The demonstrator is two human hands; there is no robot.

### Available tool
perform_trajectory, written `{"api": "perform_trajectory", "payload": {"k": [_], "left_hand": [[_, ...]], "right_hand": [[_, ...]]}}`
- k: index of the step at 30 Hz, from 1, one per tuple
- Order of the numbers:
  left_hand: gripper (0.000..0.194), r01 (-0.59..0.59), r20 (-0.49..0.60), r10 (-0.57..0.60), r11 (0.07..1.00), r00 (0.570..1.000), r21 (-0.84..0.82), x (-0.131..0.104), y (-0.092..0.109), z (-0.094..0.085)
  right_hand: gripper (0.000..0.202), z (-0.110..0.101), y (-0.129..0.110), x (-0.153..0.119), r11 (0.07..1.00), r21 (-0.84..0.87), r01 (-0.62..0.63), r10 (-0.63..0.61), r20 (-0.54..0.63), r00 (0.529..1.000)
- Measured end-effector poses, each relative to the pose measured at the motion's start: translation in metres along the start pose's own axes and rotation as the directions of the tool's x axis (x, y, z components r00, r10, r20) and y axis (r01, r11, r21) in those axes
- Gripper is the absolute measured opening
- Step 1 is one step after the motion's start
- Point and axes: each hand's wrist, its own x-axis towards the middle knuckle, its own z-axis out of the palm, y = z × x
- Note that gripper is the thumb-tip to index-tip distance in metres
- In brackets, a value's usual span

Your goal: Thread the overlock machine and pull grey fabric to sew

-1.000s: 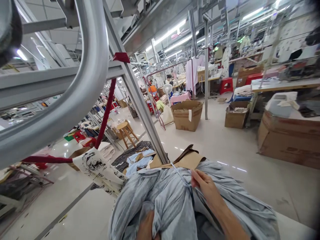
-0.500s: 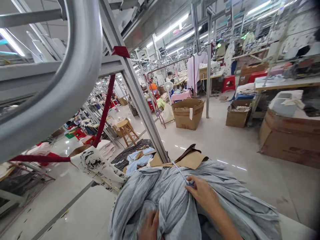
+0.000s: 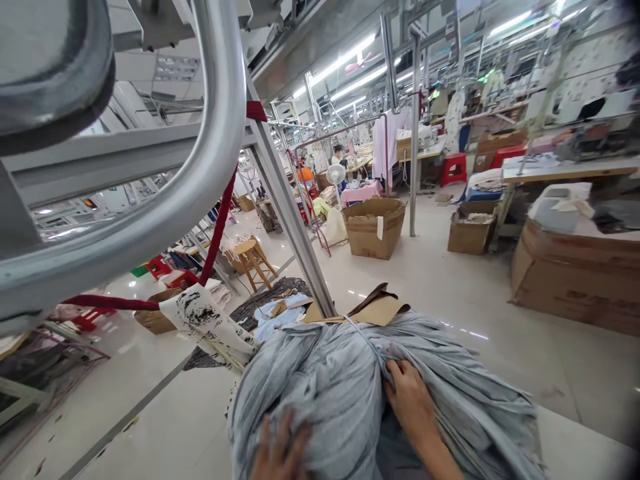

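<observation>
**One strip-tied bundle of grey-blue fabric [image 3: 325, 387] under two hands**

Largest is the grey metal frame at the left, with its thick curved tube [image 3: 223, 87] close to the camera and its slanting post [image 3: 290, 220] reaching down behind the bundle. The fabric bundle fills the lower middle of the view, gathered in deep folds; what supports it is hidden. Well beyond it, on the pale tiled floor [image 3: 425, 293], sit a big cardboard carton [image 3: 575, 273] at the right and an open, torn-edged one [image 3: 375, 233] nearer the centre. White cloth with black print [image 3: 205, 320] hangs just left of the bundle. Brown paper [image 3: 383, 311] lies at its far edge, beside the post's foot. The left hand [image 3: 283, 450], blurred, has its fingers spread over the front folds. The right hand [image 3: 407, 393] curls at the gathered part; its fingertips are partly hidden, so I cannot tell whether they grip. Smallest is the thin pale-blue strip [image 3: 361, 331] across the gather.
</observation>
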Motion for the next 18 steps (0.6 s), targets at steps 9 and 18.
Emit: {"api": "perform_trajectory", "payload": {"k": [9, 18], "left_hand": [[0.022, -0.228, 0.024, 0.227, 0.964, 0.974, 0.138, -0.036, -0.092, 0.007], [0.033, 0.114, -0.021, -0.122, 0.966, 0.992, -0.231, -0.026, -0.054, -0.01]], "right_hand": [[0.037, 0.004, 0.019, -0.009, 0.996, 0.019, 0.09, -0.086, -0.135, 0.987], [0.032, -0.006, -0.03, 0.0, 0.994, -0.045, -0.104, 0.1, -0.091, 0.991]]}}
